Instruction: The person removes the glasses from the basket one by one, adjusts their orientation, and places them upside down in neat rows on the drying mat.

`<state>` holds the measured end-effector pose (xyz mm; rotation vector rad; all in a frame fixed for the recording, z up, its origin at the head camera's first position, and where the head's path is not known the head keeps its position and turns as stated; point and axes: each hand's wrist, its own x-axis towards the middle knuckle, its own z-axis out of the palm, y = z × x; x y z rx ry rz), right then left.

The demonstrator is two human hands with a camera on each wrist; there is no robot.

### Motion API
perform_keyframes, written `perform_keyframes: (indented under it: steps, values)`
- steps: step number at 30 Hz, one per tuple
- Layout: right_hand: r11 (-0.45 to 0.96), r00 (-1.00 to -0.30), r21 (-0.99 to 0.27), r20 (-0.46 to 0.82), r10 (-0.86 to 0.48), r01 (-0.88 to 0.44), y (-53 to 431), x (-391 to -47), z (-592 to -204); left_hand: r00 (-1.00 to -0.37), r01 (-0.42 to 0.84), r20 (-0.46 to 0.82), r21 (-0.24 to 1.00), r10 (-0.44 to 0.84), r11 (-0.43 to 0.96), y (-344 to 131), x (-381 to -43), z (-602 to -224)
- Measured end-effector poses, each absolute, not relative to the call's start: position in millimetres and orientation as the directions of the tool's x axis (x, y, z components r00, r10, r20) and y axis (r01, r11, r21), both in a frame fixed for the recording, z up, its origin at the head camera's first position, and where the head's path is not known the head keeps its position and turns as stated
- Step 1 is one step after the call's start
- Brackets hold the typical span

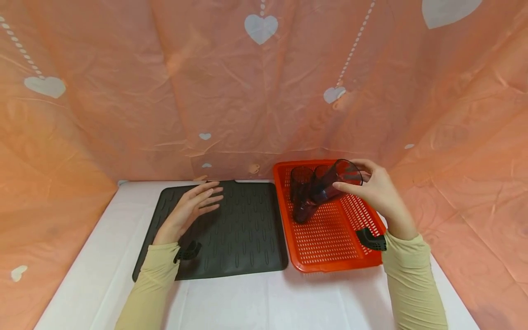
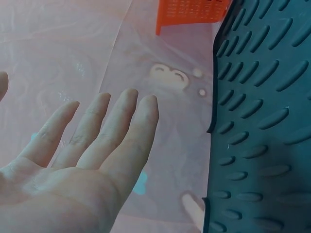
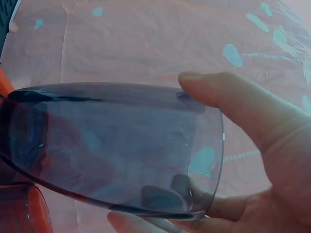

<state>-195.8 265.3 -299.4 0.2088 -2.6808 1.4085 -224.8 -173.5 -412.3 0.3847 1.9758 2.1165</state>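
My right hand grips a dark tinted drinking glass near its rim, thumb on one side and fingers on the other. The glass is tilted, its rim toward the palm and its base down to the left, over the red plastic basket. More tinted glasses, one of them a tumbler, are in the basket beside it; overlap hides how they touch. My left hand, its fingers extended and holding nothing, hovers over the dark ribbed mat. In the left wrist view the mat is to the right of the fingers.
The basket stands directly right of the mat on a white-covered table. A peach curtain printed with pale hearts rises behind the table and along both sides.
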Motion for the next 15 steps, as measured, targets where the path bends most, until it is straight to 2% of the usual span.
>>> perform_keyframes:
  steps: [4,10,15]
  values:
    - [0.509,-0.985,-0.844,0.155,-0.072,-0.170,259,-201,-303,-0.941,0.016,0.038,0.998,0.336,-0.067,-174,-225,-413]
    - [0.528,-0.991,-0.838,0.124,-0.057,-0.136,251,-204,-305,-0.942,0.012,0.035,0.997,0.335,-0.071,-174,-224,-413]
    - [0.496,-0.986,-0.852,0.133,-0.103,-0.167,245,-210,-307,-0.939,0.023,0.050,0.996,0.339,-0.082,-173,-222,-412]
